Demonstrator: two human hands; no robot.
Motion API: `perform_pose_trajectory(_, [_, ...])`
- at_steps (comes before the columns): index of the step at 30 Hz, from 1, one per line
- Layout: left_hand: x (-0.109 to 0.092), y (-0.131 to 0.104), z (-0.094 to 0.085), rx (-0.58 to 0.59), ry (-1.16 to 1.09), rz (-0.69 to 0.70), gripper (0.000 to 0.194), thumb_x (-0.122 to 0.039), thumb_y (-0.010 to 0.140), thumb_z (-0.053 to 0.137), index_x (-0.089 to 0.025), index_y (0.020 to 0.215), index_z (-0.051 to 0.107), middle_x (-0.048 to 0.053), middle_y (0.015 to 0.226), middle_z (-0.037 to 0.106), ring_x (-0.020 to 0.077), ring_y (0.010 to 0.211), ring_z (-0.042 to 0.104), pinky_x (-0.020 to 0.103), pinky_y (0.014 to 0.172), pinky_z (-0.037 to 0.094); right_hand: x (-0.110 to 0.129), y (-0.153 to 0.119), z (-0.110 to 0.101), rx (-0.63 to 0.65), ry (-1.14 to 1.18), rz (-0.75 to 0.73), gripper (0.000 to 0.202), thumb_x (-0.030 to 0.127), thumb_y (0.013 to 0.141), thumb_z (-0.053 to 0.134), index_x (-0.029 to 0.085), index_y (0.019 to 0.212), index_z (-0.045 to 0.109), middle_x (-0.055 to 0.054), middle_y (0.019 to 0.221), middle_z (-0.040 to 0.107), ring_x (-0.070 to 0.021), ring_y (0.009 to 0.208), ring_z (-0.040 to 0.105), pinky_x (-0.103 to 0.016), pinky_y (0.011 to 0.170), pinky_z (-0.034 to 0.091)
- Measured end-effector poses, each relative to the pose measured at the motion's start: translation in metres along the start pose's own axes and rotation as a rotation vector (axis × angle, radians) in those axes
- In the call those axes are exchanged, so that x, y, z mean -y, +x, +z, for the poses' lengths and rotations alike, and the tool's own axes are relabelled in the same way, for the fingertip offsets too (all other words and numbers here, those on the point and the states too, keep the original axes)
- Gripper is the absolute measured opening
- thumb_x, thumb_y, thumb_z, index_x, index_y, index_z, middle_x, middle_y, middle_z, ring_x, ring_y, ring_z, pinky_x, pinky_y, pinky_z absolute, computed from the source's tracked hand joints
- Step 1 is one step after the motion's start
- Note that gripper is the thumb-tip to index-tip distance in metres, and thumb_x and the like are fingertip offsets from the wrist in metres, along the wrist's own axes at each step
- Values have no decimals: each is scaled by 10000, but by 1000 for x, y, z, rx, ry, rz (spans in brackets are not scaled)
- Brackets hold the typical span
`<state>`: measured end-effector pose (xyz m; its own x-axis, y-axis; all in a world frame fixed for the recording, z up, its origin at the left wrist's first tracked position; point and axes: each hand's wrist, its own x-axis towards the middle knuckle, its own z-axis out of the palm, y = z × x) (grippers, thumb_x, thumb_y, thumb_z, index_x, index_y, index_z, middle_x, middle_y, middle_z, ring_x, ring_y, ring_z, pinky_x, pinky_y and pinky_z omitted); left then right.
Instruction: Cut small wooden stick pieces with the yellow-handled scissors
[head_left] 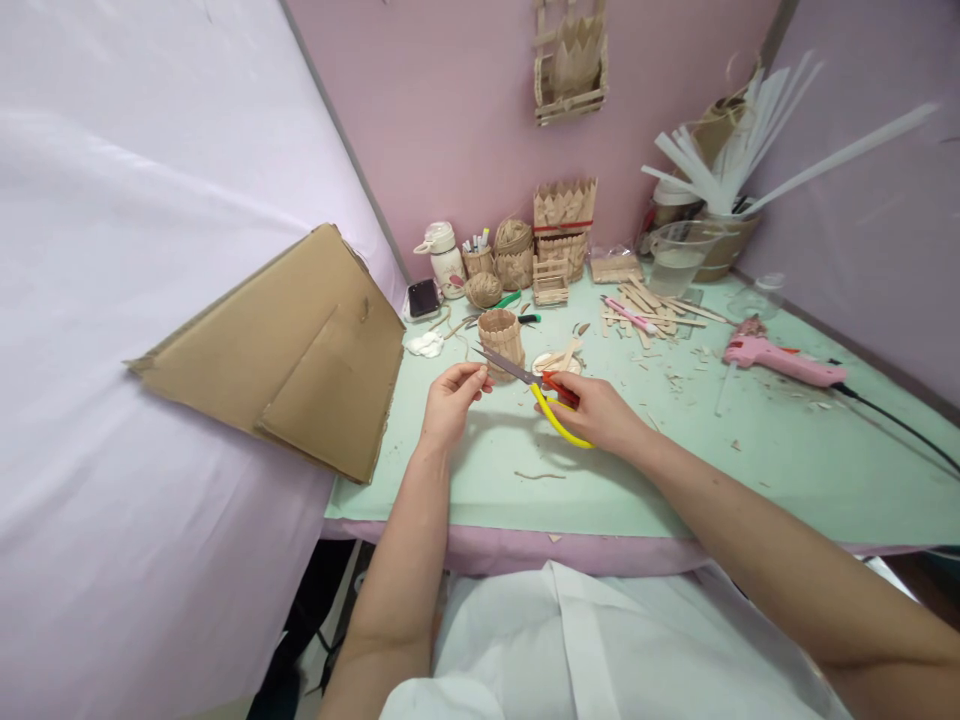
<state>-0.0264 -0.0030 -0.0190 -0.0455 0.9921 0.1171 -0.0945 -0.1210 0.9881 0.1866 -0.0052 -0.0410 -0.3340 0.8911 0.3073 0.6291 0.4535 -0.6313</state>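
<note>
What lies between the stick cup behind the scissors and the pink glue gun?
Head view: a round piece with wooden sticks on it, nearer the cup, then scattered wood scraps.

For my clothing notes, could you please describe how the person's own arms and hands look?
The left hand and right hand are bare, without gloves; no ring or watch is visible. The forearms are uncovered, with no sleeve in view. A pale, nearly white garment shows below.
</note>
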Motion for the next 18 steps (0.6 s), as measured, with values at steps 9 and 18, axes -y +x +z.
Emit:
perform_pose_trajectory(9, [0, 0, -1, 27, 32, 22, 129, -279, 695, 632, -165, 754, 634, 21, 704, 636, 100, 634, 550, 233, 603, 389, 7, -3, -3, -6, -115, -36, 279, 428, 780, 527, 225, 963, 585, 7, 697, 578, -128, 599, 483, -237, 526, 287])
perform_pose_trajectory(18, [0, 0, -1, 29, 28, 28, 112, -261, 695, 625, -172, 760, 645, 19, 707, 638, 107, 643, 549, 240, 611, 396, 6, -3, -2, 13, -115, -36, 257, 398, 779, 537, 234, 971, 584, 9, 697, 585, -134, 605, 491, -238, 523, 286])
